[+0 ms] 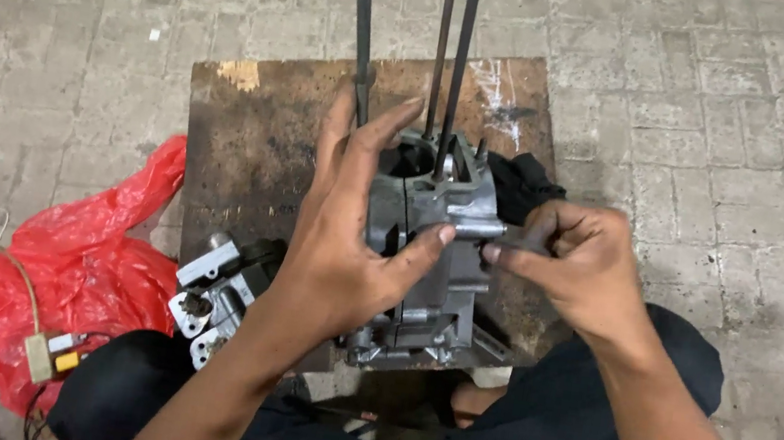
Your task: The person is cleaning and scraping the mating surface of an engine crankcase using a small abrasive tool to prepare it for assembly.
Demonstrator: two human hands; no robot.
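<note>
Fingers of the left hand are spread and laid flat against the grey metal engine casing, with the thumb pressed on its right face; nothing is enclosed by them. Further left, a red plastic bag and a second metal part are seen on the paved ground. The casing is stood upright on a worn wooden board, its three long rods pointing away. On its right side, a short stub juts sideways and is pinched by the right hand, which lies nearer to it.
</note>
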